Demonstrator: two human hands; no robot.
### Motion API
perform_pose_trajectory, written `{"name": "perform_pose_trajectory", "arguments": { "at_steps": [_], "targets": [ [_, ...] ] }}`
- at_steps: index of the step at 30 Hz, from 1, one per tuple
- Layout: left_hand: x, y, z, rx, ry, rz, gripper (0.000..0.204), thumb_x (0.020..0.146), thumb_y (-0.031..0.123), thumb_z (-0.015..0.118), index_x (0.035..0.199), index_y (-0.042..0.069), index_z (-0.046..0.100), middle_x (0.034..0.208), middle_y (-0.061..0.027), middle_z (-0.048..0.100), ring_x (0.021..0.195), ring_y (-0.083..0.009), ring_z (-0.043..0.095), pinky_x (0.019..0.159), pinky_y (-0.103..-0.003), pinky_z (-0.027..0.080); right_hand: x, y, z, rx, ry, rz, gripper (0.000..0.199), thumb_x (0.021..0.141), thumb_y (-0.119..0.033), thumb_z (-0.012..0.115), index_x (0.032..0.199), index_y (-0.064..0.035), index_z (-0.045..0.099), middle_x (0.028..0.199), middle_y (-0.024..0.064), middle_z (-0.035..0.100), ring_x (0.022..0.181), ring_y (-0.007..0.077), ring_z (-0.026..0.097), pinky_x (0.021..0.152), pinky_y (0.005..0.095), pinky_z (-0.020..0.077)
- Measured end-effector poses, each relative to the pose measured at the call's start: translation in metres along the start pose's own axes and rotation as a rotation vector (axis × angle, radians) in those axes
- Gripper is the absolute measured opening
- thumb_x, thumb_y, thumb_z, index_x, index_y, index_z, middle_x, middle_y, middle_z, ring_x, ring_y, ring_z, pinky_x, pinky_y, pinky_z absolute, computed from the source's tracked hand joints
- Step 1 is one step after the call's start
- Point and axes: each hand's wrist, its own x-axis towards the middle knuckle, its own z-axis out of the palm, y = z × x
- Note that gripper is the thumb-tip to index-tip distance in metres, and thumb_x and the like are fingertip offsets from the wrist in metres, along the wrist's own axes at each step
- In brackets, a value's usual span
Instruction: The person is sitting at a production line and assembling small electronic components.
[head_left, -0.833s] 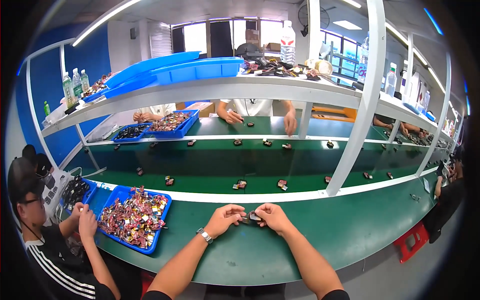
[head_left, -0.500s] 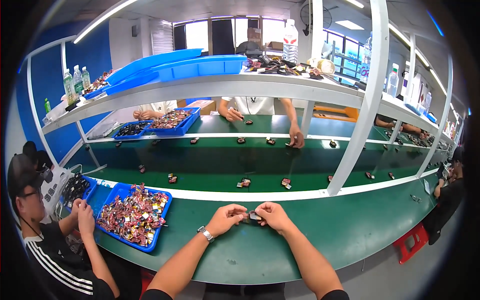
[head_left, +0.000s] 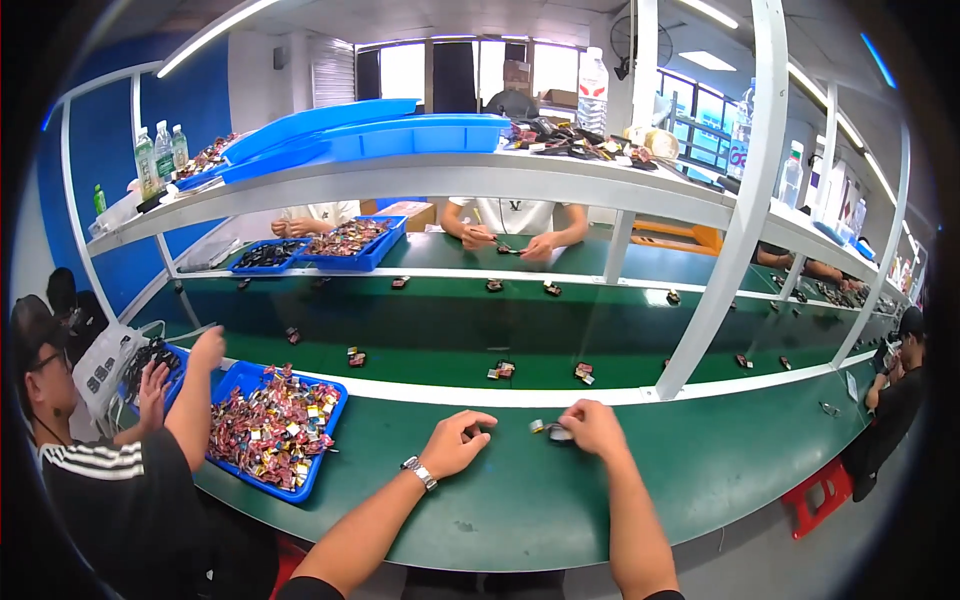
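My right hand [head_left: 594,428] is closed on a small electronic part [head_left: 552,431], dark with a pale, yellowish end sticking out to the left of the fingers. It is held just above the green bench top [head_left: 480,500]. To its left, my left hand [head_left: 459,442] holds nothing, with thumb and forefinger apart and the other fingers loosely curled. A watch is on that wrist. Left of my left arm stands a blue tray [head_left: 338,420] heaped with small red, yellow and white parts [head_left: 270,430].
Beyond a white rail [head_left: 420,393], a green conveyor belt [head_left: 430,340] carries several small parts. A white post [head_left: 715,240] and an overhead shelf [head_left: 450,172] stand ahead. At left a co-worker [head_left: 120,480] reaches near another tray. More people work across and at right.
My hands have parted: the right moved right with the small electronic part, and the left let go. The left co-worker's hands have risen and separated. The person opposite has drawn both hands together.
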Motion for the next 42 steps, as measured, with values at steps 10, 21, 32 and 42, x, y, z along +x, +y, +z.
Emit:
{"name": "perform_pose_trajectory", "arguments": {
  "at_steps": [10, 21, 32, 42],
  "targets": [
    [0.001, -0.009, -0.005, -0.038, 0.078, -0.003, 0.017, 0.087, 0.008, 0.061, 0.102, 0.004, 0.069, 0.093, -0.0056, 0.070, 0.078, -0.0096, 0.063, 0.074, -0.026, 0.051, 0.041, -0.025, 0.018, 0.010, 0.046, -0.141, 0.030, 0.077, -0.014, 0.072, 0.105, -0.0051, 0.064, 0.107, 0.0159, 0.063, 0.102, 0.0332, 0.060, 0.089, 0.0416, 0.0483],
    [0.010, -0.022, -0.007, -0.293, 0.184, -0.131, 0.021, 0.093, 0.011, 0.057, 0.111, 0.002, 0.062, 0.096, -0.0080, 0.069, 0.073, -0.0099, 0.061, 0.062, -0.025, 0.052, 0.098, -0.020, 0.082, 0.027, 0.042, -0.253, 0.050, 0.072, -0.016, 0.077, 0.119, -0.0058, 0.061, 0.118, 0.0138, 0.060, 0.107, 0.0301, 0.056, 0.096, 0.0397, 0.0456],
    [0.012, -0.020, -0.024, -0.617, -0.190, -0.278, 0.036, 0.098, 0.017, 0.053, 0.129, -0.001, 0.053, 0.099, -0.0046, 0.064, 0.075, -0.0070, 0.056, 0.063, -0.022, 0.048, -0.009, -0.082, 0.045, 0.134, -0.207, -0.613, 0.059, 0.075, -0.006, 0.074, 0.131, -0.0113, 0.054, 0.120, 0.0098, 0.061, 0.110, 0.0270, 0.054, 0.098, 0.0385, 0.0440],
    [0.009, -0.012, -0.010, -0.862, 0.038, -0.323, 0.019, 0.092, 0.000, 0.055, 0.110, 0.002, 0.051, 0.109, -0.0093, 0.062, 0.101, -0.0187, 0.063, 0.086, -0.034, 0.057, -0.019, -0.083, 0.093, 0.252, 0.210, -0.417, 0.033, 0.075, -0.005, 0.076, 0.105, -0.0022, 0.063, 0.094, 0.0120, 0.063, 0.077, 0.0217, 0.065, 0.064, 0.0306, 0.0542]
  ]
}}
